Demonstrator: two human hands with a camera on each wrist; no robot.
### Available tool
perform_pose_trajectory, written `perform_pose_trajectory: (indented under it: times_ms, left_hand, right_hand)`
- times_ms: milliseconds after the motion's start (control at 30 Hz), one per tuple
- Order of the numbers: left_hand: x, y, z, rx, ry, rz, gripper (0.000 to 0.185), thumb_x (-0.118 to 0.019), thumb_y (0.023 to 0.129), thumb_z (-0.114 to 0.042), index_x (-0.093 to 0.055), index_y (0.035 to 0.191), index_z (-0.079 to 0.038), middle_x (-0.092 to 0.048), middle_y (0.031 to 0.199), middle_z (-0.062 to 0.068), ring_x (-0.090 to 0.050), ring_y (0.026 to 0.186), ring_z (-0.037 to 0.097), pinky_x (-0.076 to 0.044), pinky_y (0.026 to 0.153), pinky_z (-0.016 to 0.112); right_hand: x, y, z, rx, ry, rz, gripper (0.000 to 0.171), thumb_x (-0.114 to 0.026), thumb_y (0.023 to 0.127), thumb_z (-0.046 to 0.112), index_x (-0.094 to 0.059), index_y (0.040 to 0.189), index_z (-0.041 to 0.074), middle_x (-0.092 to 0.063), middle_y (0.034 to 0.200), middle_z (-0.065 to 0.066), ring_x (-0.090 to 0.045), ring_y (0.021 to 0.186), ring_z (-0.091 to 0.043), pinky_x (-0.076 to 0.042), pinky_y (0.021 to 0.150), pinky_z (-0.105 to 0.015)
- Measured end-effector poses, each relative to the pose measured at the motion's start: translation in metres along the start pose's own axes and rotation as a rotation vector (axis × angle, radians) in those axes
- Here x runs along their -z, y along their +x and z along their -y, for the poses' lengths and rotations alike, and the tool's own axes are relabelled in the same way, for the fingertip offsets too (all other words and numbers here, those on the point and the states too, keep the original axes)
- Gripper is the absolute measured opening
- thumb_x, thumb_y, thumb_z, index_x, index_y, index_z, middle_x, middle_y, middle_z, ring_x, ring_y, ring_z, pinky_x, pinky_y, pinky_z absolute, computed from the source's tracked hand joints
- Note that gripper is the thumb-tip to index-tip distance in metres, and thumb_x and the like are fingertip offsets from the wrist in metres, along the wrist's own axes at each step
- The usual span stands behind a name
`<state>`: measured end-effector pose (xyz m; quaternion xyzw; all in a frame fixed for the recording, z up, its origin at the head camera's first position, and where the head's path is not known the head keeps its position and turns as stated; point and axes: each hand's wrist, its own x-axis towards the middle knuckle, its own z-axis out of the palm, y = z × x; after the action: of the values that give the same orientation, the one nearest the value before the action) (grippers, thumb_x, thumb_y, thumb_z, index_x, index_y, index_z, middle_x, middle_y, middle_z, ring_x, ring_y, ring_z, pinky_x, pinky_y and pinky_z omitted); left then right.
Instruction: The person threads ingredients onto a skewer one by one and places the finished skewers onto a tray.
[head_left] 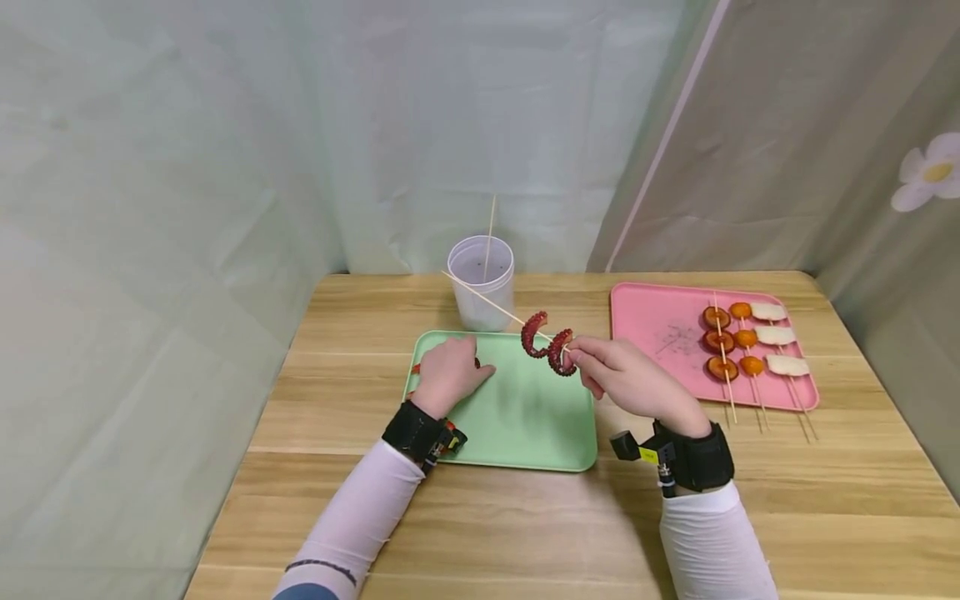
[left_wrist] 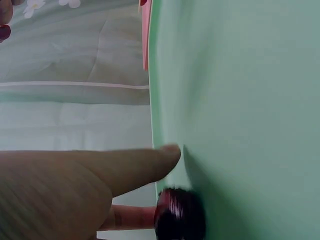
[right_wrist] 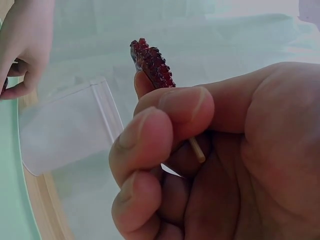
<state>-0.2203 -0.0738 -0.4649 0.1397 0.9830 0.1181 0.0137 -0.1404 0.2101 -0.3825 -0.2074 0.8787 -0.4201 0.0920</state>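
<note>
My right hand (head_left: 576,357) pinches the near end of a thin wooden skewer (head_left: 480,297) between thumb and fingers, held above the green tray (head_left: 525,417). Two dark red curled octopus pieces (head_left: 547,342) are threaded on it just beyond my fingertips. In the right wrist view the skewer's blunt end (right_wrist: 197,150) pokes out under my thumb and one octopus piece (right_wrist: 150,62) rises above it. My left hand (head_left: 468,367) lies on the tray's far left part, its fingers curled round another dark red octopus piece (left_wrist: 180,220) that sits on the tray surface (left_wrist: 240,100).
A translucent cup (head_left: 482,287) with one skewer standing in it is behind the green tray. At the right, a pink tray (head_left: 652,333) carries three finished skewers (head_left: 746,342) of orange and white pieces. The wooden table (head_left: 525,533) ends at curtains behind and on both sides.
</note>
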Motion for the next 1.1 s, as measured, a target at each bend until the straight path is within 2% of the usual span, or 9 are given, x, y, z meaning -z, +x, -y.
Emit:
perform_pose_trajectory:
  times_ms: [133, 267, 400, 567, 700, 800, 867, 1000, 1100]
  left_hand:
    - [0.000, -0.004, 0.000, -0.013, 0.001, -0.024, 0.029, -0.084, 0.091, -0.031, -0.063, 0.085, -0.013, -0.061, 0.072, 0.003, -0.063, 0.063, 0.024, -0.047, 0.047, 0.041]
    - [0.001, -0.007, -0.001, -0.022, 0.004, -0.035, 0.006, -0.073, 0.091, -0.009, -0.068, 0.093, -0.009, -0.068, 0.079, 0.009, -0.068, 0.070, 0.031, -0.052, 0.050, 0.045]
    - [0.007, -0.008, -0.001, -0.012, -0.027, -0.060, 0.019, -0.065, 0.091, -0.006, -0.075, 0.107, -0.007, -0.075, 0.094, 0.013, -0.072, 0.078, 0.034, -0.054, 0.054, 0.046]
    - [0.025, -0.008, 0.004, -0.027, -0.163, -0.193, 0.021, -0.058, 0.095, -0.009, -0.074, 0.107, -0.002, -0.069, 0.093, 0.014, -0.065, 0.075, 0.030, -0.051, 0.057, 0.046]
    - [0.045, -0.009, 0.013, -0.082, -0.501, -0.244, 0.044, -0.054, 0.098, -0.008, -0.065, 0.139, 0.006, -0.068, 0.117, 0.021, -0.062, 0.094, 0.029, -0.053, 0.078, 0.042]
    - [0.057, -0.013, 0.019, -0.102, -0.852, -0.205, 0.058, -0.054, 0.104, -0.005, -0.042, 0.160, 0.003, -0.056, 0.151, 0.024, -0.059, 0.124, 0.026, -0.050, 0.099, 0.034]
    - [0.062, -0.016, 0.022, -0.108, -1.081, -0.168, 0.058, -0.054, 0.108, -0.004, -0.036, 0.163, 0.001, -0.046, 0.161, 0.025, -0.055, 0.135, 0.025, -0.050, 0.103, 0.028]
    - [0.068, -0.021, 0.024, -0.153, -1.412, -0.143, 0.051, -0.052, 0.112, -0.001, -0.040, 0.160, 0.006, -0.061, 0.138, 0.023, -0.064, 0.108, 0.020, -0.053, 0.086, 0.020]
    - [0.070, -0.022, 0.025, -0.168, -1.555, -0.170, 0.040, -0.049, 0.112, 0.000, -0.049, 0.151, 0.010, -0.065, 0.111, 0.011, -0.059, 0.086, 0.014, -0.050, 0.075, 0.019]
  right_hand:
    - [-0.001, 0.001, 0.002, 0.000, 0.004, 0.012, 0.025, -0.047, 0.117, 0.027, -0.067, 0.105, 0.017, -0.051, 0.065, 0.004, -0.049, 0.059, -0.016, -0.043, 0.062, -0.033]
    - [-0.001, 0.000, 0.002, -0.003, 0.004, 0.014, 0.025, -0.047, 0.117, 0.027, -0.067, 0.105, 0.017, -0.051, 0.066, 0.004, -0.049, 0.059, -0.016, -0.043, 0.063, -0.034]
    - [-0.001, 0.000, 0.001, 0.001, -0.003, 0.010, 0.026, -0.046, 0.117, 0.027, -0.067, 0.105, 0.017, -0.052, 0.066, 0.004, -0.049, 0.059, -0.016, -0.044, 0.064, -0.034]
    - [0.001, -0.001, 0.000, 0.003, 0.000, 0.009, 0.026, -0.046, 0.117, 0.025, -0.066, 0.105, 0.016, -0.052, 0.066, 0.004, -0.050, 0.059, -0.016, -0.045, 0.064, -0.033]
    - [0.003, -0.003, 0.000, -0.001, 0.010, 0.003, 0.025, -0.044, 0.117, 0.021, -0.065, 0.104, 0.014, -0.050, 0.067, 0.004, -0.048, 0.059, -0.016, -0.043, 0.064, -0.033]
    - [0.005, -0.004, 0.000, 0.002, 0.018, -0.006, 0.025, -0.044, 0.117, 0.019, -0.064, 0.104, 0.013, -0.050, 0.067, 0.003, -0.048, 0.060, -0.017, -0.042, 0.064, -0.032]
    - [0.006, -0.005, 0.000, 0.006, 0.020, -0.015, 0.024, -0.045, 0.117, 0.019, -0.064, 0.103, 0.014, -0.050, 0.067, 0.003, -0.049, 0.060, -0.017, -0.042, 0.064, -0.032]
    - [0.009, -0.009, -0.001, 0.014, 0.011, -0.030, 0.025, -0.046, 0.117, 0.019, -0.063, 0.098, 0.015, -0.050, 0.067, 0.004, -0.049, 0.060, -0.017, -0.042, 0.064, -0.032]
    - [0.012, -0.011, -0.001, 0.023, -0.002, -0.033, 0.026, -0.047, 0.116, 0.018, -0.062, 0.096, 0.014, -0.049, 0.067, 0.004, -0.048, 0.060, -0.016, -0.042, 0.064, -0.032]
